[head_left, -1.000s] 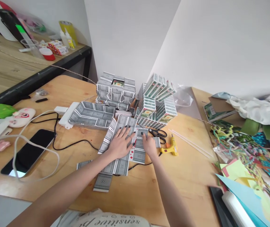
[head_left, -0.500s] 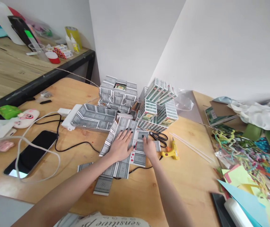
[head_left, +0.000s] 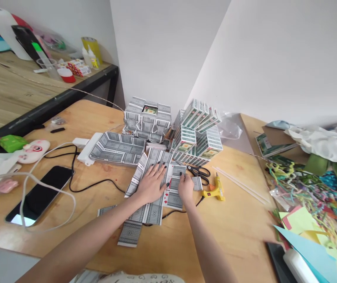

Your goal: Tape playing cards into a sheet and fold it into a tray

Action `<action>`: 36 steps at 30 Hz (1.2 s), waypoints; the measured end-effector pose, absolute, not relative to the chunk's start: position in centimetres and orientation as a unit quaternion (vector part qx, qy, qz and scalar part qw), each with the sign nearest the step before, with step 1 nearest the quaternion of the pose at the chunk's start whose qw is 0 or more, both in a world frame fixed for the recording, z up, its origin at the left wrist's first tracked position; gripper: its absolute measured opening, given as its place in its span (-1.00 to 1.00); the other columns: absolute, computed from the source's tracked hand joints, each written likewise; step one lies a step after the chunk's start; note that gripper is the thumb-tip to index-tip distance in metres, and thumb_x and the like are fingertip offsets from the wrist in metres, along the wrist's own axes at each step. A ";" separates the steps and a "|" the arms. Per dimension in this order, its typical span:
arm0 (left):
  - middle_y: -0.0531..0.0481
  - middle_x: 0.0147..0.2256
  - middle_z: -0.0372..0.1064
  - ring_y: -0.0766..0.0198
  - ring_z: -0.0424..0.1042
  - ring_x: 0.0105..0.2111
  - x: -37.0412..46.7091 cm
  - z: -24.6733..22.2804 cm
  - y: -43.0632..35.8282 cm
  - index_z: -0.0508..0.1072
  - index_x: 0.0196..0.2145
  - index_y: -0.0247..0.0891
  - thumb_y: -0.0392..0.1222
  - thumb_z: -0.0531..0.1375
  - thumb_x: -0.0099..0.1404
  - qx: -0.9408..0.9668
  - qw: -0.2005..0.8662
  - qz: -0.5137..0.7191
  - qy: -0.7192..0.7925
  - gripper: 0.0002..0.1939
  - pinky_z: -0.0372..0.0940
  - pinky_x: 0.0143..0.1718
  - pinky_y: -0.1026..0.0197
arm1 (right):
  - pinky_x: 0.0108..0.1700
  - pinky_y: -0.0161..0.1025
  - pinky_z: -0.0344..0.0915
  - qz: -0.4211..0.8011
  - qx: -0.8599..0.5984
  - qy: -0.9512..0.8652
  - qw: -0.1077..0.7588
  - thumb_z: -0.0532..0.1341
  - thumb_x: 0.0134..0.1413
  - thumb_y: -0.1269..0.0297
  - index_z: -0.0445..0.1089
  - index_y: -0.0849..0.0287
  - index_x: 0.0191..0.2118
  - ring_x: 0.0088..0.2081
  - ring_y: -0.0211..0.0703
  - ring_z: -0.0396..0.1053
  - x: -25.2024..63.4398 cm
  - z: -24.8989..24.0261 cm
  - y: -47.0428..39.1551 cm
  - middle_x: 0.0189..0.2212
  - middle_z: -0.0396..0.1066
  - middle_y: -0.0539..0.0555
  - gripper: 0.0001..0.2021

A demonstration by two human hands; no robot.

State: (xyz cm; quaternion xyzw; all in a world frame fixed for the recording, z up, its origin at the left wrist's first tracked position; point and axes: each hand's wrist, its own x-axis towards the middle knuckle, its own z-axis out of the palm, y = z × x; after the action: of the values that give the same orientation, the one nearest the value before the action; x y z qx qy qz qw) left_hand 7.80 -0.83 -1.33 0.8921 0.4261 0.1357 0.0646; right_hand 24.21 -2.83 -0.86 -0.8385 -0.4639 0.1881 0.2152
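Cards beneath spread left hand, curled right hand touching

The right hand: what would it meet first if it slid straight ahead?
Past the cards beneath it, the right hand would probably meet the green boxes first; depth is unclear, and the scissors lie close.

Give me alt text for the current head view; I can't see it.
A person's bare left hand lies spread on a panel of grey-patterned paper playing cards; the right hand, fingers curled, touches its right side. To the right lie a yellow plastic glue gun and black-handled scissors; green-and-white cardboard boxes are stacked behind.
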 end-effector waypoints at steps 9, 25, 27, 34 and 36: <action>-0.05 0.22 -0.06 0.12 -0.18 0.24 7.8 -1.1 -0.8 0.06 0.19 -0.28 -0.16 -0.10 0.29 0.894 0.072 0.147 0.417 -0.48 -0.16 0.21 -0.03 | -0.37 -0.26 0.20 0.202 -0.831 -0.486 0.181 -0.13 0.18 0.27 0.30 0.21 -0.39 -0.33 -0.02 0.41 24.1 -0.9 -2.1 -0.39 0.45 0.26 -0.69; -0.04 0.22 -0.06 0.10 -0.18 0.24 7.8 -1.0 -0.8 0.11 0.17 -0.30 -0.16 -0.07 0.27 0.886 0.070 0.153 0.432 -0.49 -0.20 0.23 -0.02 | -0.32 -0.09 0.30 0.130 -0.824 -0.550 0.026 -0.13 0.23 0.24 0.28 0.49 -0.17 -0.31 0.12 0.46 22.4 0.7 -1.0 -0.37 0.42 0.47 -0.61; -0.06 0.23 -0.10 0.07 -0.19 0.24 7.9 -0.9 -1.0 0.11 0.17 -0.28 -0.10 -0.08 0.28 0.873 0.064 0.157 0.456 -0.48 -0.23 0.23 -0.05 | -0.31 -0.08 0.31 0.117 -0.816 -0.566 -0.006 -0.13 0.23 0.23 0.31 0.48 -0.20 -0.29 0.13 0.46 22.8 1.0 -1.0 -0.37 0.43 0.46 -0.59; -0.15 0.23 -0.11 0.04 -0.19 0.24 8.1 -1.3 -1.2 0.06 0.19 -0.32 -0.04 -0.08 0.27 0.843 0.043 0.138 0.517 -0.42 -0.29 0.22 -0.08 | -0.28 -0.12 0.33 0.065 -0.825 -0.559 -0.046 -0.13 0.24 0.27 0.41 0.41 -0.31 -0.29 0.06 0.47 22.9 1.1 -0.7 -0.42 0.46 0.39 -0.58; -0.13 0.23 -0.10 0.05 -0.18 0.24 8.1 -1.3 -1.2 0.07 0.19 -0.31 -0.07 -0.08 0.27 0.846 0.037 0.132 0.516 -0.44 -0.29 0.22 -0.07 | -0.29 -0.13 0.33 0.063 -0.828 -0.554 -0.056 -0.12 0.23 0.31 0.43 0.42 -0.33 -0.30 0.07 0.47 22.4 1.0 -0.4 -0.43 0.46 0.39 -0.58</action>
State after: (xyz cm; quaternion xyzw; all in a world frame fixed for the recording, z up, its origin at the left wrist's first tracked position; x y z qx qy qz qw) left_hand 8.07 -1.16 -1.33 0.8458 0.5155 0.1321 0.0374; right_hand 22.44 -0.42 0.98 -0.8280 -0.5544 0.0627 -0.0557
